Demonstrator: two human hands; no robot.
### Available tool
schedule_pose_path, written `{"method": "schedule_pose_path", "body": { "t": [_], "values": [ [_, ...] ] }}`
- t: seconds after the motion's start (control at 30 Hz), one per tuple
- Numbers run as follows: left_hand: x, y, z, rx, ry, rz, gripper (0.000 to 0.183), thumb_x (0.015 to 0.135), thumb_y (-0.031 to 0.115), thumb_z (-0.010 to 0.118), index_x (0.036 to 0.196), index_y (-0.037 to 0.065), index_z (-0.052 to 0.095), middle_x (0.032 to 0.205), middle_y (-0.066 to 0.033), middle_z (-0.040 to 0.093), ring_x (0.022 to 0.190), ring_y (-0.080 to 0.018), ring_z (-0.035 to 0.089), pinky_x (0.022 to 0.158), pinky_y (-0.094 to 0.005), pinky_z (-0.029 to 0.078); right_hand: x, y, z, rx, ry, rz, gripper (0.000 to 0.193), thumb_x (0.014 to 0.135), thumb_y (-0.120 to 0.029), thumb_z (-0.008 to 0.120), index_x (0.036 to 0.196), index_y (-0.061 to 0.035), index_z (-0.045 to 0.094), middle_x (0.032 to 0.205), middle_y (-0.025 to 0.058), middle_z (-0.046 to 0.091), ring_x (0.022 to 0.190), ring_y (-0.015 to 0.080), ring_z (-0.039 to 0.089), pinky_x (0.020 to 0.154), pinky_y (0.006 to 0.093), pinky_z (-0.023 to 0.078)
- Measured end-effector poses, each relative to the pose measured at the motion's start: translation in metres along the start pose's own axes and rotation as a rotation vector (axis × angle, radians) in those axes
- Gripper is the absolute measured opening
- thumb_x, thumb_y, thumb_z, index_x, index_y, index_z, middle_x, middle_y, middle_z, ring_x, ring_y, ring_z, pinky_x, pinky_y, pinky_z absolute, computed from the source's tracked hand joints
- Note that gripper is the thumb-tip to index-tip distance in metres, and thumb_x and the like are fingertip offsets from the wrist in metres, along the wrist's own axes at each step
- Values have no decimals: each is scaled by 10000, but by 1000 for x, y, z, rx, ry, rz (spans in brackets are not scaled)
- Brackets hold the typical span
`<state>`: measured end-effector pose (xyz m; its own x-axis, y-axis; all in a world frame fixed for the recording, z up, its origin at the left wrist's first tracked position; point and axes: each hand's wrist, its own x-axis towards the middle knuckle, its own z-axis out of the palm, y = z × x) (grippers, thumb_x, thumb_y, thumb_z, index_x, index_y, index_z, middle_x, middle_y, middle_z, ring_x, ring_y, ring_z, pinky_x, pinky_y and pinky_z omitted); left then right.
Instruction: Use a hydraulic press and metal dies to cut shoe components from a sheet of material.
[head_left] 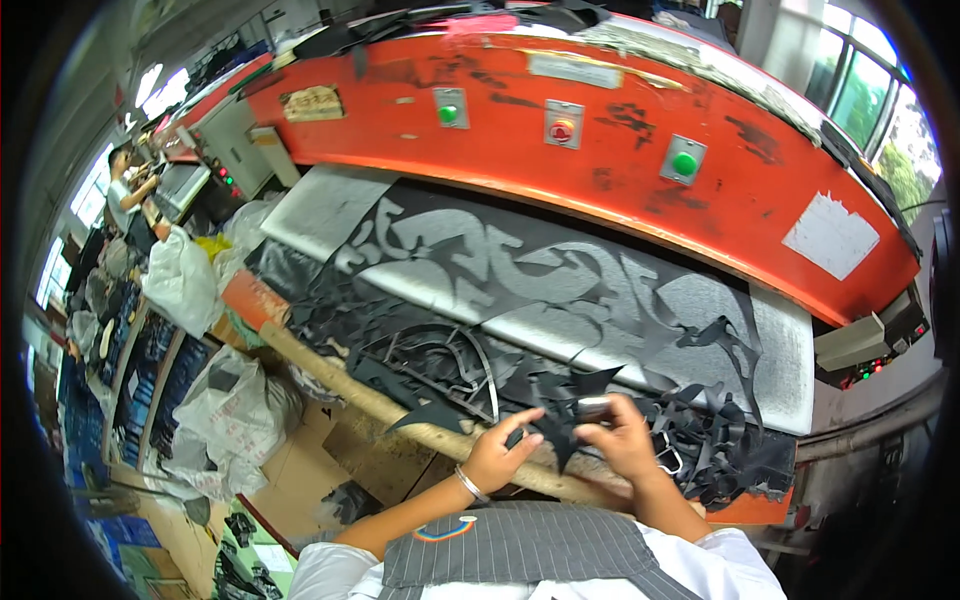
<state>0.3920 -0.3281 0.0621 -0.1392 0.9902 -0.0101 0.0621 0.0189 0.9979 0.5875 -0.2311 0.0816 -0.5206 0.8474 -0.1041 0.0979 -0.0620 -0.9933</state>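
two bare hands face each other low over the scraps, with a small gap between them. the right hand [622, 442] is clamped on a small metal piece [593, 407], held between thumb and curled forefinger. the left hand [497, 456] has thumb and forefinger bent toward each other; whether they pinch a dark bit or only curl in front of dark scrap, i cannot tell. between the hands, just below the metal piece, hangs a dark piece [561, 437] with pointed ends; whether the right thumb touches it is too blurred to say.

the metal piece looks stiff and smooth, probably light enough for fingertips but apt to slip, so its flat sides are the likely place to hold, away from any thin edge. the dark piece looks thin, soft and very light; its points would likely fold, so its broad middle seems the better place to take.

just beyond the left hand, a curved metal frame [487, 368] lies on the scraps; it looks rigid, heavier and awkward, best taken by two opposite sides. right of the right hand is a tangle of strips [712, 440], limp and likely to snag. farther ahead of both hands, the cut sheet [575, 240] lies flat on the bed [784, 360].
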Motion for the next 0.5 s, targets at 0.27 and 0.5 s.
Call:
{"method": "schedule_pose_path", "body": {
  "t": [0.27, 0.5],
  "values": [
    [-87, -3, -24, -30, 508, -106, 227, 880, 176, 688, 1048, 25, 665, 909, -55, 681, 867, -86, 602, 774, -258, 484, -6, 1, 105, -164, -463, -111, 228, 774, -68, 752, 991, -42, 686, 1009, 82, 578, 928, 216, 559, 781, 303, 448],
    [-167, -90, -44, -79, 875, -561, 399, 879, 431, 653, 1019, 59, 619, 807, -100, 659, 605, -167, 613, 597, -330, 492, 64, 9, 15, -508, -248, -518, 288, 764, 62, 642, 1040, -5, 599, 1103, 111, 533, 1024, 240, 545, 883, 339, 454]
  ]
}}
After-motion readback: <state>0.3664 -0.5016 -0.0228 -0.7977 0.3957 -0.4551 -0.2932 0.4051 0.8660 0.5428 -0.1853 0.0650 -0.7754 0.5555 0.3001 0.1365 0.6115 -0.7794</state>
